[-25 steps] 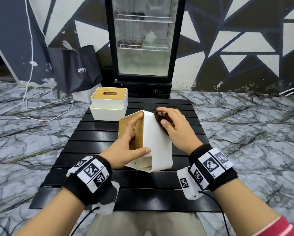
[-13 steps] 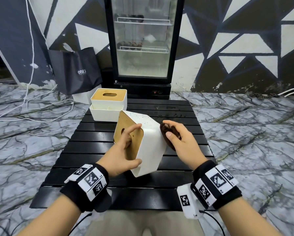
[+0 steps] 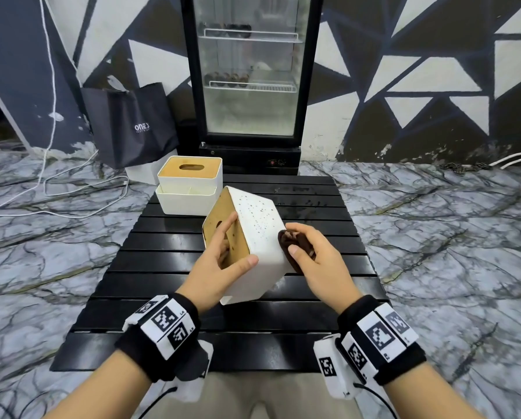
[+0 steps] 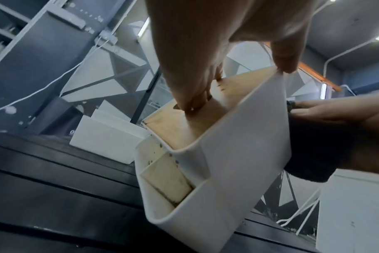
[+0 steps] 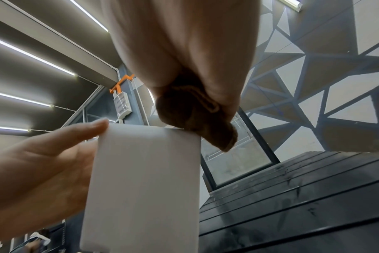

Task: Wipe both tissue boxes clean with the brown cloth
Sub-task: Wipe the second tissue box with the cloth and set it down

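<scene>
At frame centre, the left hand (image 3: 215,264) grips a tilted, speckled white tissue box (image 3: 254,237), fingers in its wooden lid's slot, while the right hand (image 3: 316,261) clutches the brown cloth (image 3: 289,241) against its side; a second box (image 3: 189,189) sits upper left on the black table (image 3: 313,313)

The tilted tissue box (image 3: 262,237) was white with dark specks across its upper face and a tan wooden lid. The second tissue box (image 3: 189,189) was white too, with the same tan lid. The cloth (image 3: 294,247) was dark brown. The slatted tabletop (image 3: 313,285) was glossy black. The floor (image 3: 449,237) showed grey marble veining, the wall (image 3: 419,71) black and white triangles, and the wristbands (image 3: 165,331) black-and-white square codes.
</scene>
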Demonstrator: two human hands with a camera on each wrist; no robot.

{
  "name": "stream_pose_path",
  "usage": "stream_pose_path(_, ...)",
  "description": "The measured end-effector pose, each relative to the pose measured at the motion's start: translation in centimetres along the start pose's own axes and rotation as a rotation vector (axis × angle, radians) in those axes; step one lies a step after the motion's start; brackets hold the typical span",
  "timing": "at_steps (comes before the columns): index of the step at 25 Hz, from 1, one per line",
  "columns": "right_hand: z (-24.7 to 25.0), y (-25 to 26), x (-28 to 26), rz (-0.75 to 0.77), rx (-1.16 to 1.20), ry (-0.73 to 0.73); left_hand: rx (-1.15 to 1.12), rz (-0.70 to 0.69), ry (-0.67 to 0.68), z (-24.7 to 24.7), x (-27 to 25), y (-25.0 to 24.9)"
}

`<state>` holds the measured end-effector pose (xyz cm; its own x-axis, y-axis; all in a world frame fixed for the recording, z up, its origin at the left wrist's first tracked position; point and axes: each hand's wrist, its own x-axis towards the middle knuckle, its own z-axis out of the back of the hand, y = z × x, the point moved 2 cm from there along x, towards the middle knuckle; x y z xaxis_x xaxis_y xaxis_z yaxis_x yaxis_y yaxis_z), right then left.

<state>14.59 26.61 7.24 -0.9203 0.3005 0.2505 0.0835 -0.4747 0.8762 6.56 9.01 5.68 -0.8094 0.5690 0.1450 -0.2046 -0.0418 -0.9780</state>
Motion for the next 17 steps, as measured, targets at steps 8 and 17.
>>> stream_pose_path(8,-1.0,-0.1,-0.3,0.045,-0.116,-0.091,0.008,-0.031,0.001,-1.1,0.0,-0.3)
stream_pose_path(17,-1.3,0.8,-2.6,0.204,-0.143,-0.028,0.03,-0.059,0.038,-1.3,-0.7,-0.4)
